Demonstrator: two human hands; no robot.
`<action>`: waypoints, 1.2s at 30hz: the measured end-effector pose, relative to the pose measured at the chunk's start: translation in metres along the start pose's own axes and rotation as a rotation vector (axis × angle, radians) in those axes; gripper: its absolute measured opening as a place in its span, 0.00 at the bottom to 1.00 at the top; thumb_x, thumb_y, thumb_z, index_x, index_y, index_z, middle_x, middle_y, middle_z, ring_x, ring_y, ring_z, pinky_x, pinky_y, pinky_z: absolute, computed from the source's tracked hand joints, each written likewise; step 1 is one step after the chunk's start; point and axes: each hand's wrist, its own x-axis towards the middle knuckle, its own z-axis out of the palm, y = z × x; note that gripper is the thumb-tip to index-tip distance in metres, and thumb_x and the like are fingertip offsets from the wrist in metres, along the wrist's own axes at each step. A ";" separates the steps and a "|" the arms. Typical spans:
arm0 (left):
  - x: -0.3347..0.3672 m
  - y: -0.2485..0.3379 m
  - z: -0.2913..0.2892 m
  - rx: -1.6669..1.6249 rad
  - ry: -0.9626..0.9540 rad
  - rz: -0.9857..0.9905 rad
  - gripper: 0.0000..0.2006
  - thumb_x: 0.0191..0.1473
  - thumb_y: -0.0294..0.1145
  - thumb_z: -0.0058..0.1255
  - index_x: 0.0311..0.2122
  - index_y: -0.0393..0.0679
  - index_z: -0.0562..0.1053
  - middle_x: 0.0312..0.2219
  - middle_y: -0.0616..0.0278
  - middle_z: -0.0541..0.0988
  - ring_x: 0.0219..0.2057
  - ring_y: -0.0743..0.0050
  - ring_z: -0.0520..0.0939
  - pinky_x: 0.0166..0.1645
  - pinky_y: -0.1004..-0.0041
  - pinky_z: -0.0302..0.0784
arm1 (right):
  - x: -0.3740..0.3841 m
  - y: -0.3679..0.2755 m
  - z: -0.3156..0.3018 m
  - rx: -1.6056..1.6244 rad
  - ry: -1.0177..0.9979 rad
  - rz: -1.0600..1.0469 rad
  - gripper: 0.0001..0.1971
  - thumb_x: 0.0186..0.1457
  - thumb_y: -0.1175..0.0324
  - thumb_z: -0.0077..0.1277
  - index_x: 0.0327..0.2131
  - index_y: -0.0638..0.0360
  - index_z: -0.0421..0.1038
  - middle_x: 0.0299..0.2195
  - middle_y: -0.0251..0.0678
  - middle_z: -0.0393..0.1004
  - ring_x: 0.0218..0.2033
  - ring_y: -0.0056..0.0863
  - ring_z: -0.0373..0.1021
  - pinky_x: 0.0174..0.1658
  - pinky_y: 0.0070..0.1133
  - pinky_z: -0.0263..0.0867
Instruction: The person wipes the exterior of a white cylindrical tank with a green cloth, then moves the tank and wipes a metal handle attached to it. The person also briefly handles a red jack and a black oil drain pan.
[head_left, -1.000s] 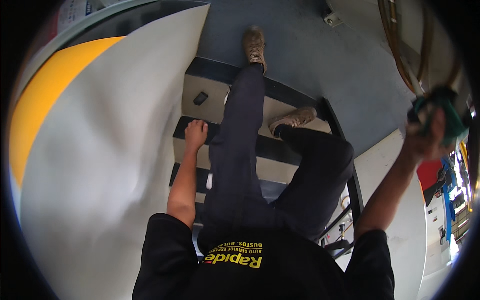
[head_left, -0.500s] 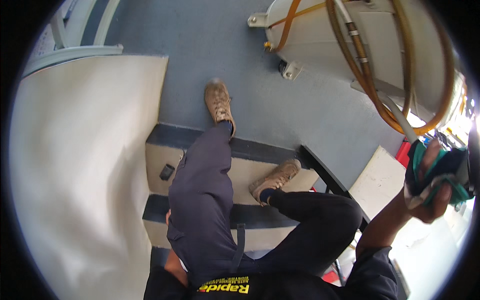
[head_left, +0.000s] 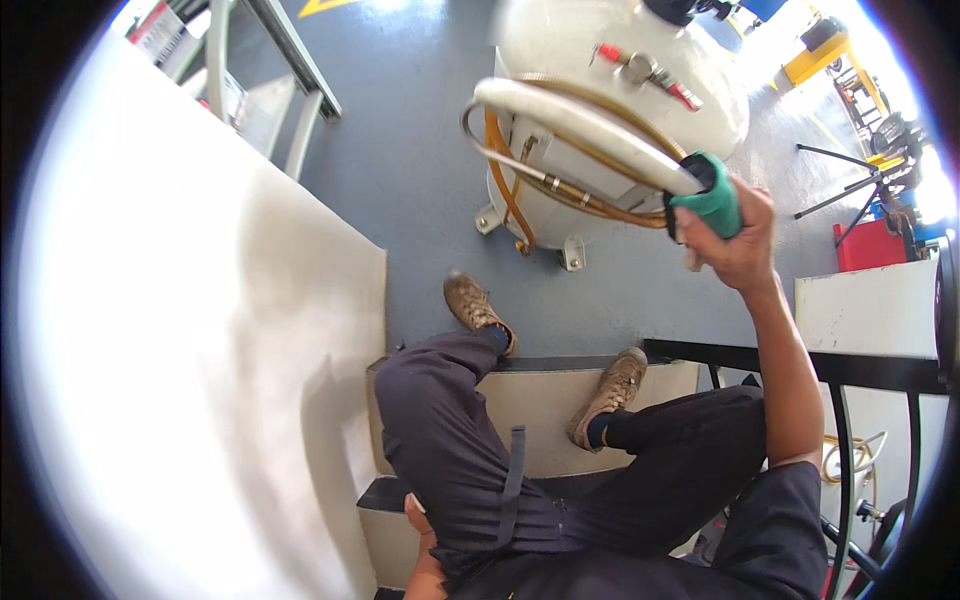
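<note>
My right hand (head_left: 738,236) is closed around a crumpled green and dark cloth (head_left: 718,200). The cloth wraps the end of a curved white tube (head_left: 590,118) that runs across the front of a white tank (head_left: 540,45). Whether the fingers bear on the tube itself is hidden by the cloth. Brown hoses (head_left: 600,207) with metal fittings loop alongside the tube, just left of the hand. My left hand (head_left: 422,530) is low beside my left thigh, next to the steps; the leg hides most of its fingers.
Light steps with dark edges (head_left: 540,365) lie under my legs, and both shoes (head_left: 612,398) are at the upper steps. A white wall (head_left: 290,300) rises on the left. A black railing (head_left: 790,362) is on the right. Beyond stand a red box (head_left: 872,248) and a black stand (head_left: 850,180).
My right arm has swung forward and inward, carrying the cloth from the far right. The view has shifted, so more of the tank, its red-ended valve and the floor show.
</note>
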 end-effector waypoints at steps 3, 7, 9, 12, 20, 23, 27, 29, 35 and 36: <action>0.009 -0.008 -0.004 -0.089 0.005 0.017 0.17 0.73 0.40 0.44 0.36 0.40 0.77 0.32 0.61 0.80 0.37 0.67 0.79 0.54 0.62 0.72 | -0.027 -0.021 -0.014 0.044 -0.093 0.005 0.14 0.55 0.66 0.68 0.42 0.65 0.81 0.24 0.35 0.80 0.23 0.22 0.77 0.33 0.24 0.76; 0.044 0.004 -0.029 -0.444 0.109 0.054 0.17 0.73 0.40 0.44 0.35 0.40 0.77 0.31 0.62 0.80 0.36 0.68 0.79 0.53 0.64 0.72 | -0.038 -0.059 -0.044 -0.009 -0.284 0.018 0.19 0.57 0.59 0.67 0.46 0.62 0.79 0.30 0.43 0.82 0.31 0.36 0.80 0.42 0.32 0.76; 0.064 0.022 -0.062 -0.720 0.230 0.137 0.17 0.73 0.39 0.44 0.35 0.39 0.77 0.31 0.62 0.79 0.36 0.69 0.79 0.52 0.65 0.73 | -0.042 -0.073 -0.055 -0.039 -0.389 0.021 0.24 0.59 0.52 0.65 0.49 0.61 0.76 0.35 0.48 0.82 0.35 0.43 0.80 0.44 0.37 0.74; 0.082 0.084 -0.166 -0.996 0.481 0.432 0.17 0.74 0.39 0.43 0.35 0.39 0.76 0.30 0.64 0.78 0.34 0.73 0.76 0.47 0.68 0.72 | -0.059 -0.092 -0.072 -0.167 -0.419 -0.116 0.25 0.61 0.50 0.63 0.51 0.61 0.74 0.35 0.49 0.82 0.34 0.45 0.80 0.41 0.40 0.74; -0.063 0.421 -0.468 -0.433 0.393 1.640 0.14 0.71 0.32 0.43 0.53 0.36 0.76 0.48 0.53 0.82 0.52 0.60 0.82 0.62 0.65 0.72 | -0.053 -0.187 0.033 -0.979 0.159 -0.236 0.08 0.60 0.68 0.57 0.41 0.58 0.73 0.33 0.40 0.82 0.34 0.35 0.81 0.38 0.33 0.76; -0.094 0.497 -0.449 -0.202 0.288 1.762 0.18 0.74 0.40 0.41 0.57 0.40 0.75 0.52 0.49 0.81 0.55 0.48 0.81 0.63 0.59 0.72 | -0.065 -0.190 0.045 -0.970 0.218 -0.358 0.06 0.60 0.67 0.54 0.38 0.56 0.76 0.33 0.38 0.83 0.32 0.32 0.80 0.35 0.30 0.73; -0.099 0.528 -0.407 -0.045 0.143 1.833 0.27 0.73 0.54 0.40 0.65 0.45 0.70 0.57 0.46 0.79 0.59 0.39 0.78 0.64 0.51 0.71 | -0.080 -0.168 0.026 -0.199 0.166 -0.294 0.13 0.61 0.66 0.52 0.45 0.62 0.80 0.50 0.46 0.80 0.51 0.46 0.76 0.54 0.40 0.70; -0.098 0.523 -0.396 -0.022 0.106 1.841 0.35 0.70 0.64 0.39 0.70 0.48 0.66 0.58 0.44 0.78 0.60 0.39 0.78 0.64 0.50 0.71 | -0.092 -0.175 -0.003 -0.258 -0.017 -0.215 0.15 0.61 0.65 0.53 0.47 0.63 0.78 0.52 0.47 0.79 0.53 0.47 0.75 0.57 0.40 0.69; -0.095 0.504 -0.374 0.097 0.280 1.760 0.38 0.69 0.67 0.36 0.72 0.48 0.64 0.60 0.47 0.75 0.57 0.47 0.80 0.62 0.52 0.73 | -0.111 -0.154 -0.037 -0.154 -0.111 -0.194 0.30 0.53 0.64 0.63 0.58 0.63 0.69 0.58 0.50 0.74 0.62 0.51 0.70 0.67 0.40 0.64; -0.095 0.507 -0.369 0.082 0.330 1.765 0.39 0.69 0.67 0.37 0.72 0.48 0.63 0.60 0.49 0.75 0.58 0.46 0.80 0.62 0.51 0.73 | -0.111 -0.150 -0.037 -0.168 -0.071 -0.224 0.32 0.52 0.64 0.65 0.60 0.63 0.68 0.60 0.51 0.72 0.63 0.52 0.68 0.68 0.40 0.63</action>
